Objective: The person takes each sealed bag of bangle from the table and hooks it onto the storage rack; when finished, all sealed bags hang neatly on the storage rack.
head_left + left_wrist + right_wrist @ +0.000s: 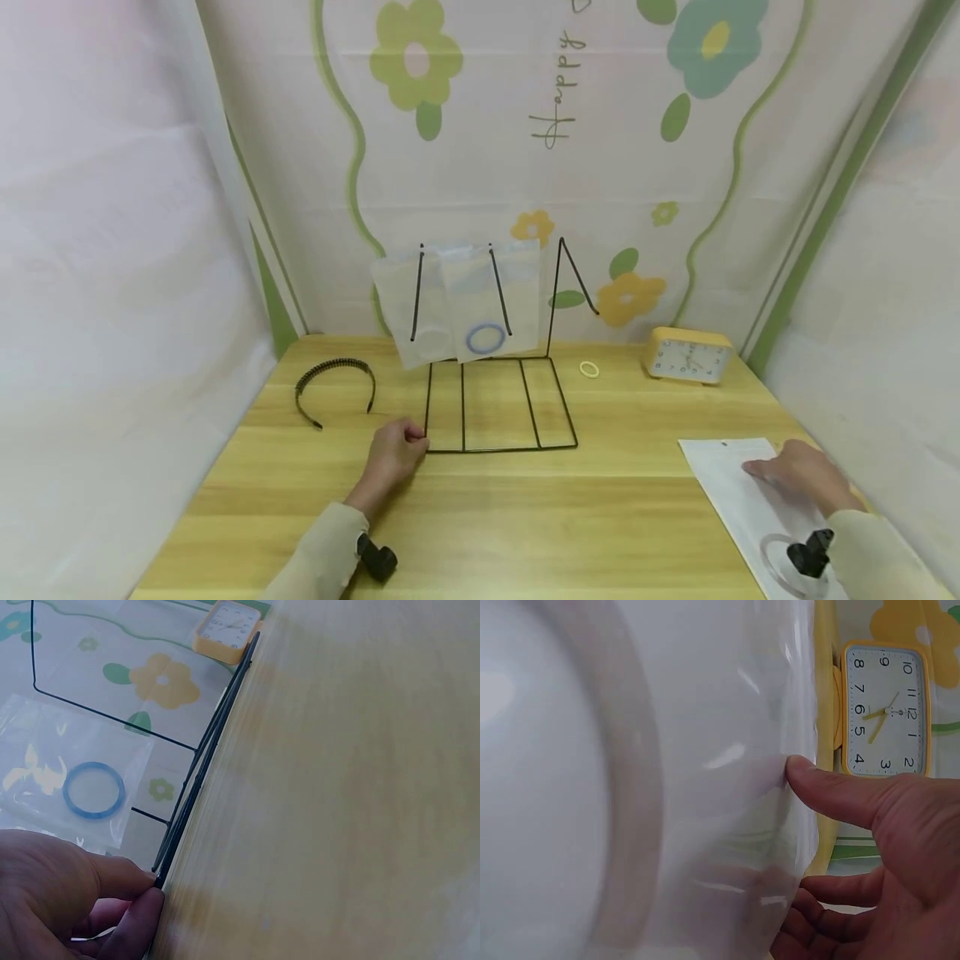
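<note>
My left hand [395, 454] pinches the front left corner of a black wire rack [501, 451] between thumb and fingers. The left wrist view shows that grip on the dark wire [184, 810] close up. Two clear plastic bags hang on the rack's prongs; the front one [521, 275] holds a blue ring [486, 338]. At the table's right side, my right hand [806, 475] grips another plastic bag [716, 467] near its upper edge, thumb on the near face and fingers behind. This bag holds a pale greyish ring [637, 780]. The rack's right-hand prong [580, 275] carries no bag.
A black coiled headband [333, 363] lies left of the rack. A small pale yellow ring [589, 369] is on the wooden table [525, 533] to its right. Farther right stands a yellow alarm clock [688, 356]. Printed fabric [465, 183] encloses the back and sides.
</note>
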`<state>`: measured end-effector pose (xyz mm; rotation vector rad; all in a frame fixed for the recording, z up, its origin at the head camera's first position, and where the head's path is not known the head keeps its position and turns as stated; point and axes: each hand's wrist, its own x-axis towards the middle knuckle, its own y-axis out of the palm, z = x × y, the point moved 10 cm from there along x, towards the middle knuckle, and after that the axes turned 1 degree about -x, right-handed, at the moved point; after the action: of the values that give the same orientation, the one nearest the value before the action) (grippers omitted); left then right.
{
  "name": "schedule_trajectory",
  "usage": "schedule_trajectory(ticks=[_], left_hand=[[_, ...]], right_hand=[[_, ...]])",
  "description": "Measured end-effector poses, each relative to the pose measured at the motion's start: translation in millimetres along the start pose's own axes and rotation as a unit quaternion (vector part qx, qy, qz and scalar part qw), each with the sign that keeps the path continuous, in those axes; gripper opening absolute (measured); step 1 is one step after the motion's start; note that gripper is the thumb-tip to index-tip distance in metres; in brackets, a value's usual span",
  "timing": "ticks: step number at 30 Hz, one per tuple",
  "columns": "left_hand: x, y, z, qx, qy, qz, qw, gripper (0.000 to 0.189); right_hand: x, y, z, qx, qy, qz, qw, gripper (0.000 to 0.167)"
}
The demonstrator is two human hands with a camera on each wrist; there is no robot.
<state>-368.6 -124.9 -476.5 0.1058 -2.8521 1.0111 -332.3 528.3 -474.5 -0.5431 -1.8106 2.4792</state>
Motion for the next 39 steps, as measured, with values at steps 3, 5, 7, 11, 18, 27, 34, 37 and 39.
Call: schedule_trajectory(ticks=[3,5,7,11,18,27,34,37,39], left_hand=[[1.4,-1.3,-0.9,-0.001,0.001,-0.001,1.0000,0.006],[1.8,-1.1,-1.1,0.002,0.002,0.001,1.0000,0.006],[1.5,-1.0,-0.7,0.003,0.002,0.004,1.0000,0.006],[0.9,-1.5,-0.9,0.003,0.006,0.005,1.0000,0.006],[0.6,-1.3,-1.8,0.002,0.003,0.007,1.0000,0.006],[1.5,0.0,0.2,0.003,0.007,0.002,1.0000,0.007],[1.0,0.9,1.0,0.007,0.006,0.002,1.0000,0.007],[0.8,0.0,0.9,0.004,0.004,-0.001,1.0000,0.006],[1.0,0.1,1.0,0.003,0.003,0.000,1.0000,0.006]], right_hand=[[4.2,-1.4,2.7,0.011,-0.005,0.004,0.9999,0.092],[6.0,-2.5,3.8,0.026,-0.013,-0.003,0.9996,0.084],[7.1,-3.3,3.6,0.039,-0.019,-0.016,0.9989,0.075],[7.2,-5.6,-0.5,0.057,-0.037,-0.057,0.9960,0.058],[0.7,-14.1,-9.7,0.048,-0.064,-0.129,0.9884,0.044],[-19.1,-37.0,-8.0,0.051,-0.090,-0.194,0.9755,0.036],[-42.9,-53.8,-9.5,0.060,-0.083,-0.225,0.9689,0.040],[-48.8,-61.6,-13.5,0.071,-0.062,-0.219,0.9712,0.048],[-52.1,-65.2,-17.7,0.091,-0.038,-0.206,0.9736,0.054]])
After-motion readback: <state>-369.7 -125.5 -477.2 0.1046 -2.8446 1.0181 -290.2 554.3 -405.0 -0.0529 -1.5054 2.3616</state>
